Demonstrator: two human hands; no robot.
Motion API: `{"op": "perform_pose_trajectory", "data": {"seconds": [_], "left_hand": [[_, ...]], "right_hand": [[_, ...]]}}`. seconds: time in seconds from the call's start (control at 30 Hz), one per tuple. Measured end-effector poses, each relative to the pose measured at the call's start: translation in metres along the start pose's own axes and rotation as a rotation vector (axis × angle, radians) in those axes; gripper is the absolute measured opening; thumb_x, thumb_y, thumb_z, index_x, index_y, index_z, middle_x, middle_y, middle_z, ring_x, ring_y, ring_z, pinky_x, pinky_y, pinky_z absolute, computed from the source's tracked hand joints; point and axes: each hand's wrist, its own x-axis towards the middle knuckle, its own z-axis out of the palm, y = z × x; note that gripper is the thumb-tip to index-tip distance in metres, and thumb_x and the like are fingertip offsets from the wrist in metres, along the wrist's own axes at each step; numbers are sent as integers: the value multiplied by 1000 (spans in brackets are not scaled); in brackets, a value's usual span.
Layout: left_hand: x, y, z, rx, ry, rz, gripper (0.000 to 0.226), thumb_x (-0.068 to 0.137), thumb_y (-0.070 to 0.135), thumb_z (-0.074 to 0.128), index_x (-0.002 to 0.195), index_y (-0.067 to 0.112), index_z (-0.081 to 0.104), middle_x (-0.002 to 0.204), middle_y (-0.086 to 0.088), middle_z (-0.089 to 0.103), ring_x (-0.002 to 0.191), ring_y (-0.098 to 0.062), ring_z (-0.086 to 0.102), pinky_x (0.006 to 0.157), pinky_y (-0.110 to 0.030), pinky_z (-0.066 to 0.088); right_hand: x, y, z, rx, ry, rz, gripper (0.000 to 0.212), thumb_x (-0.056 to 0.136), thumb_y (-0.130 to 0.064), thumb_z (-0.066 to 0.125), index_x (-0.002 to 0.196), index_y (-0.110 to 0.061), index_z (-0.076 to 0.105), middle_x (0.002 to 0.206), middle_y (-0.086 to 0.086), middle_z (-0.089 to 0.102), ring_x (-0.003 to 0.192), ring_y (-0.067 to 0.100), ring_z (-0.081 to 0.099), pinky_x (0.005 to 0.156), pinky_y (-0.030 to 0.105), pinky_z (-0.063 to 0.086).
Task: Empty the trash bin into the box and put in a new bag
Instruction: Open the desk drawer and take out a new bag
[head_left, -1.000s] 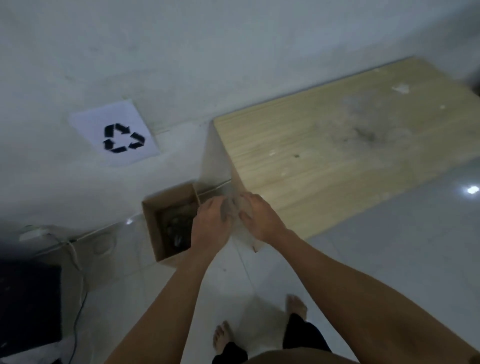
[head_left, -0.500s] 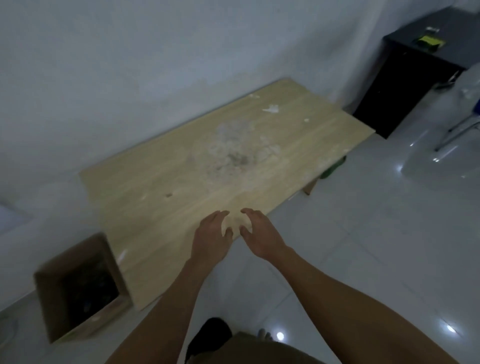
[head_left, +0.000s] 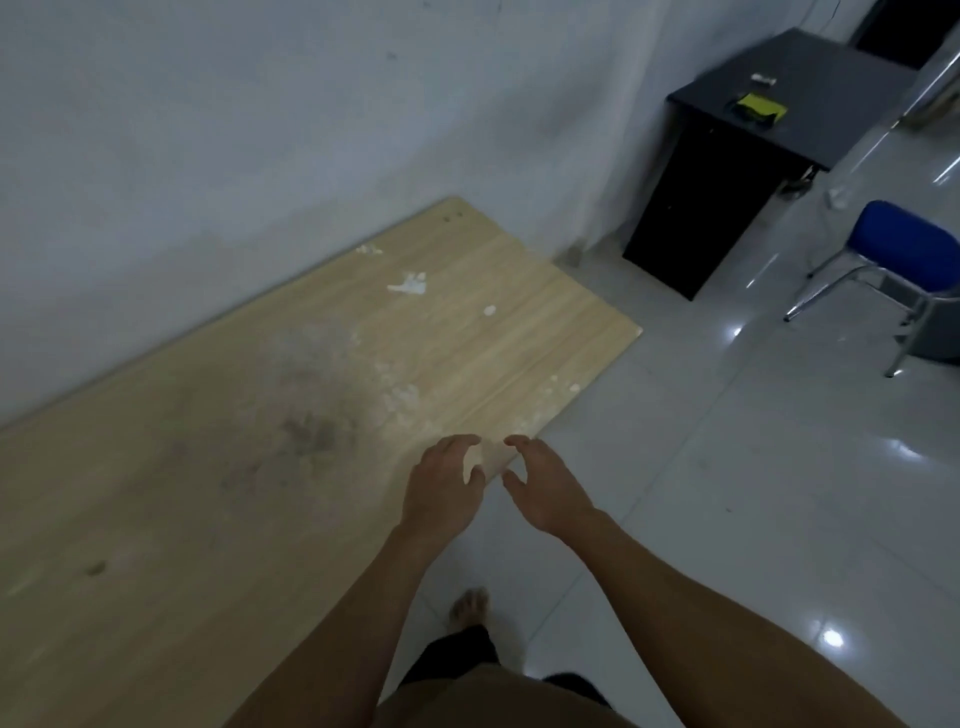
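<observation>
My left hand and my right hand are held out close together over the near edge of a low wooden table. Their curled fingers and thumbs face each other. Between them sits a small pale, see-through wad, which looks like a thin plastic bag, and both hands hold it. It is faint against the wood. Neither the cardboard box nor the trash bin is in view.
White crumbs and dusty stains mark the tabletop, which stands against a grey wall. A black desk with a yellow item stands at the far right, and a blue chair beside it. My bare foot is on the glossy tiled floor.
The view has swung right: the cardboard box and recycling sign have left the frame, while the black desk and blue chair have come in. My hands stay together in front of me.
</observation>
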Motion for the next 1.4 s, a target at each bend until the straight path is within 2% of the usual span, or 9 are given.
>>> {"op": "perform_pose_trajectory", "data": {"seconds": [0.1,0.27,0.57,0.67,0.77,0.9,1.07,1.2,1.4], "left_hand": [[45,28,17,18,-23,16,42,93,22,59,135,24,59,140,4,58,129,-21,51,107,-39,44],[111,57,44,64,18,-20,44,91,24,59,135,27,58,140,6,58,130,-19,52,106,-38,45],[170,113,120,54,206,-304,43,90,21,60,133,23,61,138,-1,62,127,-25,56,104,-38,46],[187,135,140,62,286,-351,41,89,19,62,130,17,64,134,-5,65,123,-28,59,101,-38,48],[189,147,160,43,373,-407,40,86,21,60,125,18,65,128,-5,66,116,-29,62,93,-39,53],[166,158,192,3,497,-455,34,87,18,56,120,18,64,124,-3,66,109,-27,61,88,-37,54],[123,170,236,-49,585,-502,31,92,15,60,122,20,66,122,1,67,112,-20,60,91,-27,47],[108,161,275,-111,643,-522,31,94,18,61,123,21,67,122,2,68,115,-19,61,97,-32,51],[120,141,314,-256,659,-594,30,98,22,58,127,21,66,129,4,67,120,-14,60,102,-30,49]], "right_hand": [[36,28,-40,-18,3,15,52,102,-32,55,150,-18,42,146,9,51,135,28,48,113,43,41],[101,73,-88,-110,-102,-42,53,102,-34,53,152,-21,40,148,5,50,138,26,45,113,41,40],[209,153,-151,-289,-359,-452,54,98,-33,60,147,-14,49,143,7,53,132,26,49,110,37,41],[229,170,-162,-336,-391,-568,54,97,-36,59,144,-10,51,141,10,55,132,29,50,111,42,42],[241,188,-158,-370,-351,-693,58,92,-43,54,135,-4,58,135,16,60,131,35,55,108,50,46],[244,202,-150,-419,-359,-804,66,90,-50,50,139,-7,52,143,16,53,141,35,44,114,51,38],[230,218,-138,-467,-339,-803,71,93,-57,47,147,-11,46,156,15,42,149,31,33,120,50,29],[229,219,-126,-501,-218,-834,65,96,-59,48,143,-15,50,149,11,50,142,32,43,115,50,35],[237,228,-113,-560,-95,-901,62,94,-62,50,141,-22,50,151,8,46,142,30,41,114,49,30]]}}
